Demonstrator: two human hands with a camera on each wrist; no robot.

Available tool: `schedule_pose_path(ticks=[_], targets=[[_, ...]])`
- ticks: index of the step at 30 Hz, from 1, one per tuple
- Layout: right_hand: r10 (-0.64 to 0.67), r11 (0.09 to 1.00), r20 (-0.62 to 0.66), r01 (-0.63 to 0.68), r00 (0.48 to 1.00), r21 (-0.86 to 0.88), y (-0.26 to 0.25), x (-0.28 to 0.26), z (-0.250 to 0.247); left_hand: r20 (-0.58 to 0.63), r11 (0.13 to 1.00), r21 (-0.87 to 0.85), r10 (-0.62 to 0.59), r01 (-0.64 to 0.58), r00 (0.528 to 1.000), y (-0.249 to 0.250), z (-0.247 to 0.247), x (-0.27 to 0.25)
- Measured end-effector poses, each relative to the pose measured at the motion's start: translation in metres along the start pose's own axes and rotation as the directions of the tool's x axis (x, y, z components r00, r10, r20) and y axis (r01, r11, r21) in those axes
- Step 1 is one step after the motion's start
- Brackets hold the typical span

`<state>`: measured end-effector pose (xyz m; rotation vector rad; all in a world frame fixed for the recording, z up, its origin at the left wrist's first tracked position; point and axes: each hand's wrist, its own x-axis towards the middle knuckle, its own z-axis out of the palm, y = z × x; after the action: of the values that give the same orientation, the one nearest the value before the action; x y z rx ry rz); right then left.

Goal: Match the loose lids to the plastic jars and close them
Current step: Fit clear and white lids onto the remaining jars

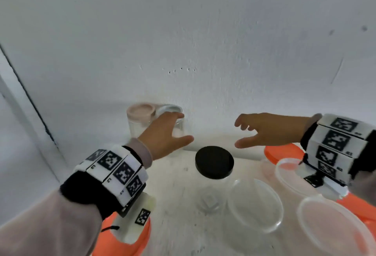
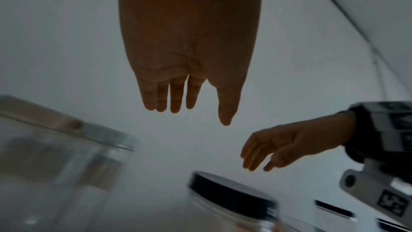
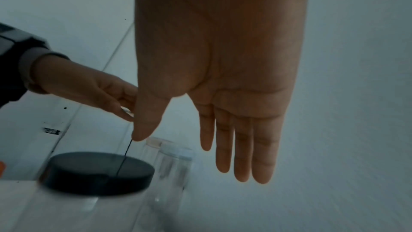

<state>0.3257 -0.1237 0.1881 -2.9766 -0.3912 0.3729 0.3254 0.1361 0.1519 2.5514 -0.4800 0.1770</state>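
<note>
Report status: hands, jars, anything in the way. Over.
Left hand open, right hand open, both empty. Clear plastic jar with black round lid capped between them. Open clear round containers crowd the right side; nothing blocks the capped jar.

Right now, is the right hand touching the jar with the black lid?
Apart. In the right wrist view the right hand is open, its fingertips ending over bare wall, clear of the black lid. The head view also shows it raised beyond the lid.

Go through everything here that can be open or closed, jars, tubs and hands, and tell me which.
Black-lid jar: lid on.
Pink-lid jar: lid on.
Clear-lid jar: lid on.
Three clear tubs: open, no lids.
Left hand: open, empty.
Right hand: open, empty.
</note>
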Motion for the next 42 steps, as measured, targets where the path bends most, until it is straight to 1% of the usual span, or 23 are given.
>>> schedule_pose_path(ticks=[2,4,7,9,12,14,16,21,22,24,26,28,31,33,36,38,40,42], targets=[[0.035,0.999,0.049,-0.035,0.998,0.003,0.015,-0.025,0.013,0.082,0.997,-0.027,0.071,-0.069,0.994,0.028,0.01,-0.014],[0.065,0.998,0.093,-0.065,0.994,-0.009,0.027,-0.049,0.024,0.181,0.989,-0.042,0.148,-0.143,0.972,0.051,0.023,-0.029],[0.107,0.994,0.149,-0.105,0.983,-0.021,0.041,-0.078,0.042,0.319,0.963,0.017,0.251,-0.27,0.914,0.075,0.044,-0.046],[0.15,0.989,0.192,-0.146,0.97,-0.035,0.047,-0.095,0.053,0.399,0.948,0.052,0.27,-0.315,0.877,0.084,0.058,-0.057],[0.234,0.972,0.218,-0.222,0.947,-0.079,0.051,-0.116,0.067,0.464,0.939,0.097,0.25,-0.33,0.85,0.089,0.074,-0.067],[0.275,0.961,0.226,-0.26,0.935,-0.096,0.053,-0.127,0.075,0.483,0.933,0.137,0.23,-0.332,0.845,0.093,0.082,-0.07],[0.299,0.954,0.235,-0.291,0.925,-0.067,0.055,-0.135,0.082,0.507,0.927,0.182,0.198,-0.329,0.839,0.096,0.088,-0.07],[0.302,0.948,0.19,-0.315,0.934,0.044,0.055,-0.147,0.091,0.582,0.92,0.305,0.025,-0.247,0.813,0.105,0.104,-0.064],[0.3,0.948,0.179,-0.314,0.937,0.058,0.054,-0.148,0.093,0.583,0.915,0.327,0.0,-0.235,0.812,0.106,0.107,-0.063],[0.287,0.95,0.16,-0.302,0.944,0.079,0.053,-0.152,0.095,0.564,0.906,0.362,-0.026,-0.219,0.825,0.11,0.112,-0.061],[0.257,0.958,0.156,-0.273,0.954,0.093,0.053,-0.158,0.094,0.532,0.903,0.377,-0.027,-0.208,0.846,0.113,0.115,-0.06],[0.221,0.964,0.163,-0.241,0.962,0.114,0.053,-0.165,0.086,0.519,0.906,0.369,-0.015,-0.208,0.854,0.117,0.113,-0.061],[0.18,0.968,0.152,-0.202,0.972,0.149,0.056,-0.176,0.058,0.504,0.946,0.263,0.033,-0.19,0.863,0.126,0.094,-0.062],[0.162,0.968,0.119,-0.181,0.98,0.174,0.058,-0.182,0.033,0.445,0.966,0.181,0.087,-0.184,0.892,0.135,0.067,-0.06],[0.151,0.965,0.026,-0.153,0.988,0.212,0.06,-0.184,-0.009,0.328,0.981,0.102,0.121,-0.162,0.937,0.146,0.015,-0.048],[0.165,0.958,-0.07,-0.143,0.984,0.248,0.06,-0.175,-0.032,0.244,0.982,0.096,0.133,-0.161,0.96,0.149,-0.018,-0.033],[0.183,0.954,-0.163,-0.135,0.969,0.268,0.056,-0.157,-0.05,0.167,0.984,0.096,0.135,-0.152,0.977,0.149,-0.044,-0.014],[0.202,0.955,-0.251,-0.132,0.947,0.267,0.05,-0.133,-0.057,0.089,0.989,0.095,0.109,-0.118,0.99,0.142,-0.059,0.009]])
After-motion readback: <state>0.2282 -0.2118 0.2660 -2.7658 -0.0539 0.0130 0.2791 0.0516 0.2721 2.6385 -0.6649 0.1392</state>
